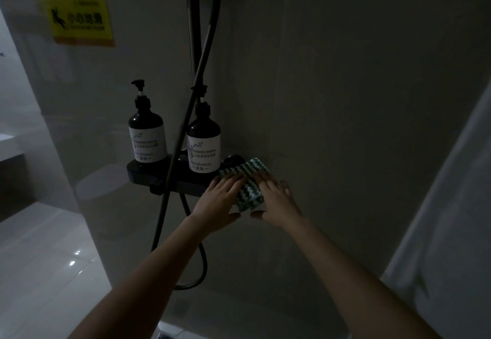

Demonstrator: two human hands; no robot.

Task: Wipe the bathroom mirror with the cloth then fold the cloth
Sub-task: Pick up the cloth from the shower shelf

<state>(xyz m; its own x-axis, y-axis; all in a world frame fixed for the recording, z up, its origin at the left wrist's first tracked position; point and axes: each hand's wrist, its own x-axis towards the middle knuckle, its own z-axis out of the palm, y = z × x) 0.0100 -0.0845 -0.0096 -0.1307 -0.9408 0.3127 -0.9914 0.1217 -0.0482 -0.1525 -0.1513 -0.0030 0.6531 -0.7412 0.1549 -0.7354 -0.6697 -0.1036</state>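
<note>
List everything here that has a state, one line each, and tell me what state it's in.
Cloth: folded, lying on the right end of the shelf, part hanging over the edge.
Left hand: fingers straight, resting flat on the cloth.
Right hand: fingers straight, resting flat on the cloth.
Left pump bottle: upright on the shelf, pump raised.
Right pump bottle: upright on the shelf.
Shower hose: hanging in a loop.
</note>
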